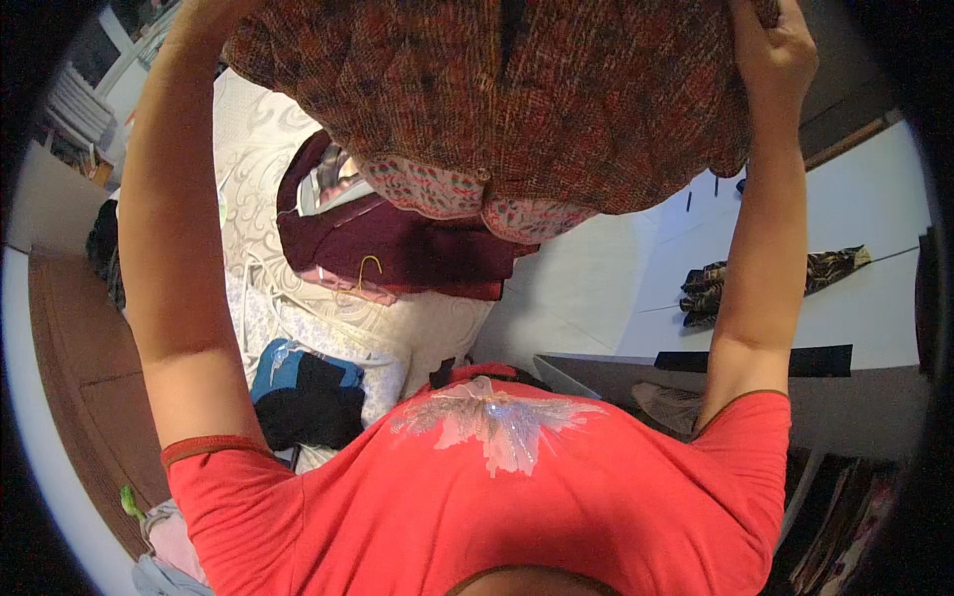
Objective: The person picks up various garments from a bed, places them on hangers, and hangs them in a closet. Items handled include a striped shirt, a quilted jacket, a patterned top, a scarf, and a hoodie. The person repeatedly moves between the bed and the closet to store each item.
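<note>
A brown and reddish quilted jacket is held up spread wide between my raised arms. Buttons run down its middle, and pale floral lining shows under the lower hem. My right hand is closed on the jacket's right side. At the upper edge my left hand is mostly cut off, beside the jacket's left side, which hangs at an even height with the right; its fingers are out of sight. Below the jacket lies a maroon garment on the bed, with a yellow hanger hook standing out from it.
The bed has a cream patterned cover. Teal clothing and a black cloth lie on its near part. On the right, a dark patterned cloth hangs on a pale cabinet front. Brown flooring shows at left.
</note>
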Demonstrator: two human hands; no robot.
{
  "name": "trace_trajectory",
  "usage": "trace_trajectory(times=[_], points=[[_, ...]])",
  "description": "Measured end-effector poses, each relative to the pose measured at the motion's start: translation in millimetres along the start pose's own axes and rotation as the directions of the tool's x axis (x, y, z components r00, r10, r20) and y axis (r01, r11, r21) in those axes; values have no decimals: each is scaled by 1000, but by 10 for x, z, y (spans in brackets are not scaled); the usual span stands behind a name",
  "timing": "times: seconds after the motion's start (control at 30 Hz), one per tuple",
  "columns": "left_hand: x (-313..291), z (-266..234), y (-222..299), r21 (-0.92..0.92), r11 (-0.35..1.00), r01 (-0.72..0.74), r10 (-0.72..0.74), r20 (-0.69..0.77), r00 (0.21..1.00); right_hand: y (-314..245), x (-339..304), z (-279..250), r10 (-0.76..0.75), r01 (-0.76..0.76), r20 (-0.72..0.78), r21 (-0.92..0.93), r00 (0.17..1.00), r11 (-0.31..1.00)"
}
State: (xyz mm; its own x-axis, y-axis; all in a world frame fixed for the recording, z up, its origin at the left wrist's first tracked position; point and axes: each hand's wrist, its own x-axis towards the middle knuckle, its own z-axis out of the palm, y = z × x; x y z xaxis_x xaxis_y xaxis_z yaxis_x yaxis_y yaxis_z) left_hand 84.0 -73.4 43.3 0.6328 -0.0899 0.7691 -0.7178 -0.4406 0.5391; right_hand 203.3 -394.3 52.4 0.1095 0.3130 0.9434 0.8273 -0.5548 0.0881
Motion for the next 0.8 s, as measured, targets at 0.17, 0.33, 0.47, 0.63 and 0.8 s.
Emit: trace_trajectory(times=[0.17, 0.33, 0.47, 0.63, 0.8], points=[[117, 392, 0, 402, 916, 0, 42, -95, 995, 213, -410, -7, 113, -112, 58, -32, 992, 993], [-34, 526, -488, 684, 729, -34, 209, -175, 962, 27, -694, -203, 337, -425, 462, 99, 821, 900], [-213, 880, -437, 484, 875, -7, 63, -101, 993, -109, -976, -612, 185, -563, 811, 203, 556, 801], [-526, 1170, -491, 363, 931, -36, 15, 61, 998, -332, -1356, -958, -58, -735, 931, 322, 360, 597], [-739, 1572, -524, 206, 978, 45, -74, 135, 988, -542, -1780, -1130, -21, -788, 832, 533, 554, 309]])
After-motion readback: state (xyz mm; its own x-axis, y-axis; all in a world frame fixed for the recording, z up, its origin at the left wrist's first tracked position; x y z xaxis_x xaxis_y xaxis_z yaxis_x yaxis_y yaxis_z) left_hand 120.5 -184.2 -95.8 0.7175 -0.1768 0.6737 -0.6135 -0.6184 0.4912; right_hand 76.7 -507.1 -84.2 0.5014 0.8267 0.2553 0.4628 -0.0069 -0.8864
